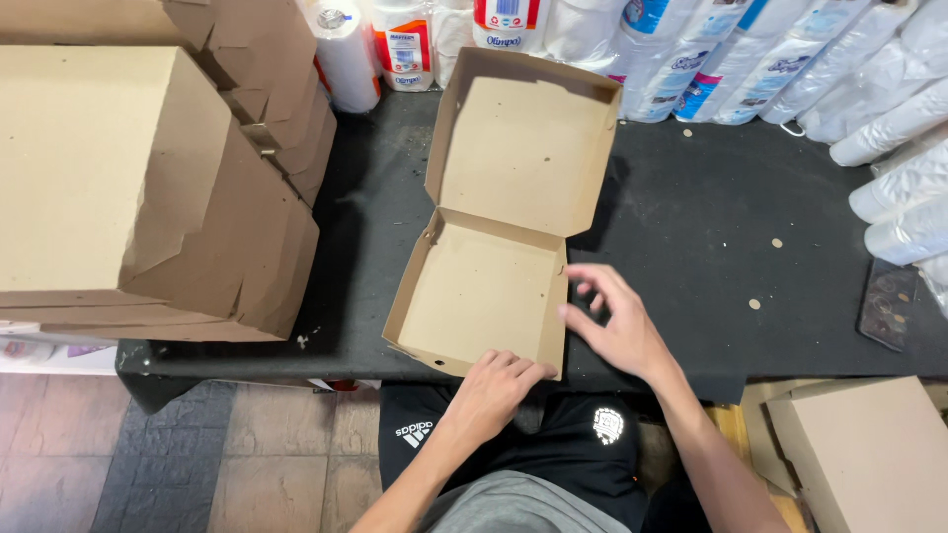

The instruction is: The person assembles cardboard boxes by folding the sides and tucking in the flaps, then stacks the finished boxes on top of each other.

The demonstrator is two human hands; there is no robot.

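A tall stack of folded brown cardboard boxes (pixel 128 178) stands at the left end of the black-topped desk (pixel 711 207), leaning slightly and stepped at its upper right; wrapped rolls of paper in plastic (pixel 691 59) line the far edge; more white wrapped rolls (pixel 904 168) pile up along the right side; a dark flat phone-like object (pixel 887 304) lies near the right edge, just beside those rolls; small round cardboard bits (pixel 754 304) are scattered over the dark surface; another brown cardboard box (pixel 869 459) sits at lower right, below the desk's edge; the brick-patterned floor (pixel 197 454) shows at lower left.
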